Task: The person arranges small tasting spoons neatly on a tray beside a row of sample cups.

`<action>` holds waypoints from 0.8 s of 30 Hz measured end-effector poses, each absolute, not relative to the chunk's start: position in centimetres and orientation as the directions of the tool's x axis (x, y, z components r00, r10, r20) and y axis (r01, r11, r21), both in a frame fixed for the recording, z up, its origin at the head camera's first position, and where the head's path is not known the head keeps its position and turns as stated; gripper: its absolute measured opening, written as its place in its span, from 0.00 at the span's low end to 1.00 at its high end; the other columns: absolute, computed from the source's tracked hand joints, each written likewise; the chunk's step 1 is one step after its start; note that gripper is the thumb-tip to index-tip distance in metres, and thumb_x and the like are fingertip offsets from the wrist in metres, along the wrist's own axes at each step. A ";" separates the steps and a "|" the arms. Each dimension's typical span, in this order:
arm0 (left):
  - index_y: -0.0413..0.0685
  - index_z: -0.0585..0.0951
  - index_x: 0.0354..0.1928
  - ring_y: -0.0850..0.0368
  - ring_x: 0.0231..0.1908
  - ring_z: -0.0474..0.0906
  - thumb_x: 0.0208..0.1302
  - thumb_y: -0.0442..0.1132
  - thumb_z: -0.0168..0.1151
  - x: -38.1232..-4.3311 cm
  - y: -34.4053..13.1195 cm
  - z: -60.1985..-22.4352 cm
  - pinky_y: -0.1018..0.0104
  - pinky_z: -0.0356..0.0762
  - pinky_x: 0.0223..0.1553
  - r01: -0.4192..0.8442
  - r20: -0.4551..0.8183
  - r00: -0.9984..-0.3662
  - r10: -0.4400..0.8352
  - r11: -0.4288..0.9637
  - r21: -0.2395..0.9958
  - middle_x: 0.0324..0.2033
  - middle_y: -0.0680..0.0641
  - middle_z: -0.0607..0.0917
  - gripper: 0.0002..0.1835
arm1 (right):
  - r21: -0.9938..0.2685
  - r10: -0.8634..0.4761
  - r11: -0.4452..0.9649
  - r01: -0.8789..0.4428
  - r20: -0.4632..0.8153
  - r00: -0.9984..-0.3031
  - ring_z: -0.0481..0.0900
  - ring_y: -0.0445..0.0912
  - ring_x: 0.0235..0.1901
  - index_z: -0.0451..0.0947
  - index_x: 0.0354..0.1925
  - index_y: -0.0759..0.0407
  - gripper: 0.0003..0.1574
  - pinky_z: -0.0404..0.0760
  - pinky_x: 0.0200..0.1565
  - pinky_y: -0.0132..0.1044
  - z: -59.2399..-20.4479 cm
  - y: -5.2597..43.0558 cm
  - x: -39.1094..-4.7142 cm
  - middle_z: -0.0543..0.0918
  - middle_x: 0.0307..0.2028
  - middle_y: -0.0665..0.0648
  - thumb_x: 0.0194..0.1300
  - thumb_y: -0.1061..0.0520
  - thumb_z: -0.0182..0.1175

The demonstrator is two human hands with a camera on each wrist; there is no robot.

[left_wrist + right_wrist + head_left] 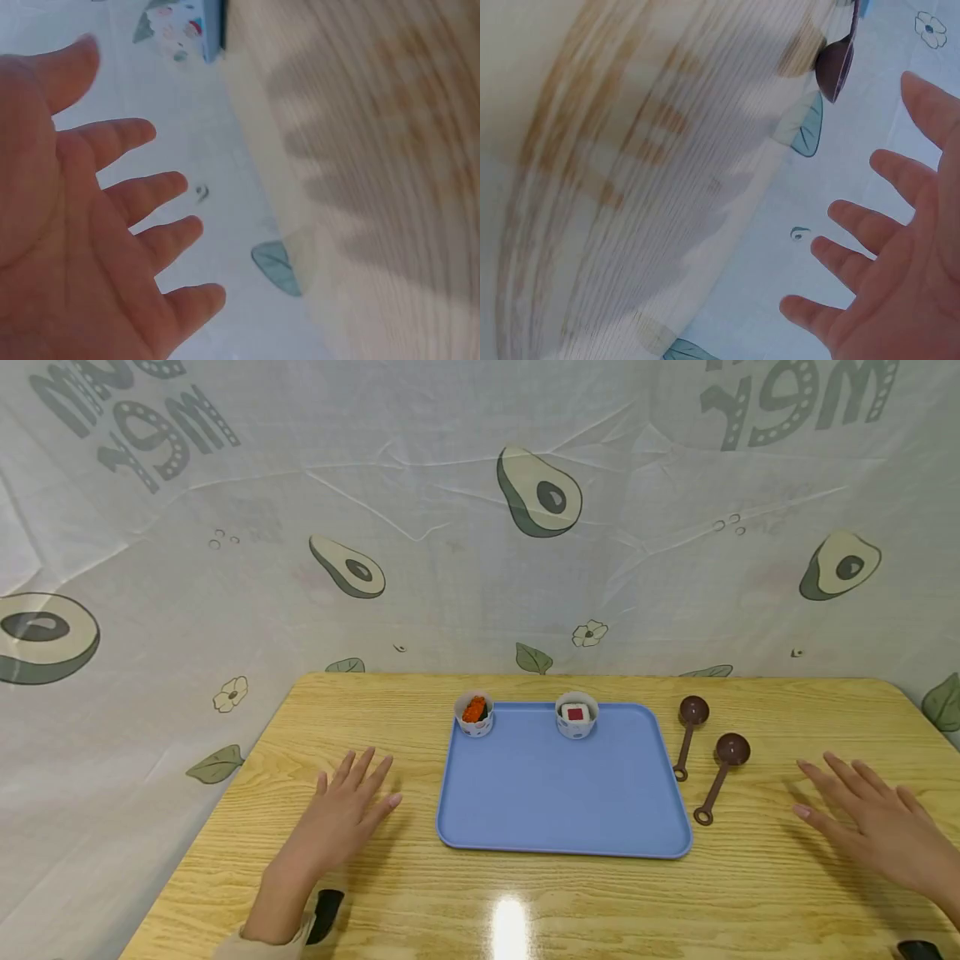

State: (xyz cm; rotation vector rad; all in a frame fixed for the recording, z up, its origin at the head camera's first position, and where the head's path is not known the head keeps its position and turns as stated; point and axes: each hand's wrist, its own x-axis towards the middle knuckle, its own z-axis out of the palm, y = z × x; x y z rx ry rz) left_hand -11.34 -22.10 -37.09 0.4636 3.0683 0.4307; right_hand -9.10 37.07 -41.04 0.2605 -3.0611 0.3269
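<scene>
My left hand point(341, 814) hovers over the table to the left of a blue tray point(562, 793), its fingers spread and holding nothing. To the right, my right hand point(873, 818) is also spread above the wood, with nothing in it. Two brown scoops point(731, 750) point(693, 712) lie between the tray and that hand, bowls toward the back. At the tray's back left corner stands a small patterned cup point(475, 725) with an orange-topped sushi piece point(475, 710). A second cup point(576, 728) at the back edge holds a white sushi piece with a red centre point(575, 713).
The wooden table point(360, 710) carries all of this. Behind it and at the sides hangs a pale cloth point(450, 577) printed with avocados and leaves. A black band point(326, 916) sits at the left wrist.
</scene>
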 end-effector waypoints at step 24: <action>0.36 0.80 0.34 0.57 0.24 0.75 0.57 0.33 0.62 -14.6 -17.9 -38.7 0.67 0.73 0.26 0.044 -0.114 -0.973 0.200 0.648 0.760 0.23 0.50 0.79 0.06 | -0.322 -0.230 0.909 -0.265 0.146 -0.962 0.71 0.71 0.40 0.70 0.51 0.75 0.27 0.73 0.29 0.57 -39.9 35.0 -9.3 0.73 0.45 0.78 0.61 0.55 0.60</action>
